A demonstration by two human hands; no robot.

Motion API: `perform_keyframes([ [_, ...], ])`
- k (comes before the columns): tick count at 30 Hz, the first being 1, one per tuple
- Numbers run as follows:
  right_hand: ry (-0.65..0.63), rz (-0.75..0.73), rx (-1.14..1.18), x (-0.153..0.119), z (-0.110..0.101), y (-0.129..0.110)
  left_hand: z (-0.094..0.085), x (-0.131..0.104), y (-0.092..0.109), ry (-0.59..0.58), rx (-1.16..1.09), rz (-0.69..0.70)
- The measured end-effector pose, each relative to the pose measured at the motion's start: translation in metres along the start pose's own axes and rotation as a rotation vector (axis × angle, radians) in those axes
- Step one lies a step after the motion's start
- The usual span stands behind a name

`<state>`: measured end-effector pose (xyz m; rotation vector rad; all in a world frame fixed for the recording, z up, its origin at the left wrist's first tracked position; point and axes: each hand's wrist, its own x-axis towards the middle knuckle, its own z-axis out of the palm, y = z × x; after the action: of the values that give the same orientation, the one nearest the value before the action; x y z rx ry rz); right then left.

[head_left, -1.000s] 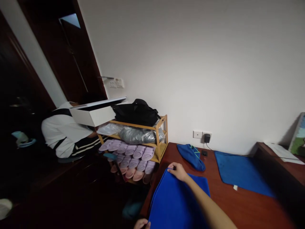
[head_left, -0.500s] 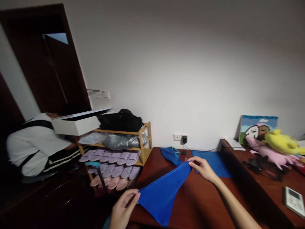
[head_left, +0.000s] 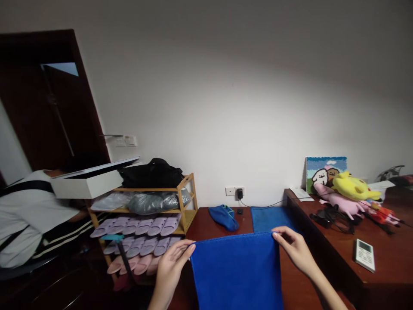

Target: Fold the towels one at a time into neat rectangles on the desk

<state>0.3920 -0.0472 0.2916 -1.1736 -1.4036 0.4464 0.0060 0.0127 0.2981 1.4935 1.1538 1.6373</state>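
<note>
Head view: A person's left hand and right hand pinch the top corners of a bright-blue rectangular fabric cloth, now nearly level after slanting moments earlier, its face spread over the reddish-brown wooden desk.

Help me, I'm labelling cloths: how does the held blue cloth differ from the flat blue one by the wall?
The held cloth hangs from its raised top edge; the flat cloth lies on the table. The held cloth is vivid blue; the flat cloth looks duller. The held cloth is nearer than the flat cloth. Both are blue.
</note>
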Motion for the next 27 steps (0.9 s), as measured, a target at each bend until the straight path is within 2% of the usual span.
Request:
perform_keyframes([
  [5,0.116,-0.044,-0.056,-0.035,-0.027,-0.004,-0.009,-0.015,0.014,-0.087,0.028,-0.020],
  [7,0.166,-0.056,-0.075,-0.042,-0.033,0.000,-0.007,-0.012,0.015,-0.114,0.051,-0.007],
  [9,0.182,-0.036,-0.076,-0.039,-0.031,0.012,0.002,0.001,0.007,-0.136,0.077,0.004],
  [12,0.153,0.045,-0.050,-0.008,-0.013,0.048,0.030,0.041,-0.031,-0.163,0.079,0.015],
  [15,0.124,0.130,-0.063,0.044,0.021,0.099,0.066,0.089,-0.087,-0.190,0.185,0.066],
  [17,0.110,0.194,-0.129,0.073,0.047,0.130,0.087,0.109,-0.123,-0.175,0.311,0.095],
  [18,0.111,0.223,-0.157,0.082,0.060,0.144,0.095,0.111,-0.139,-0.164,0.359,0.101],
  [20,0.125,0.270,-0.208,0.080,0.087,0.164,0.106,0.099,-0.168,-0.151,0.421,0.103],
  [22,0.134,0.299,-0.245,0.050,0.115,0.180,0.110,0.068,-0.195,-0.184,0.469,0.109],
  [24,0.116,0.328,-0.285,0.001,0.146,0.195,0.108,0.028,-0.221,-0.283,0.525,0.119],
  [27,0.016,0.400,-0.432,-0.080,0.189,0.219,0.098,-0.023,-0.257,-0.581,0.774,0.194],
])
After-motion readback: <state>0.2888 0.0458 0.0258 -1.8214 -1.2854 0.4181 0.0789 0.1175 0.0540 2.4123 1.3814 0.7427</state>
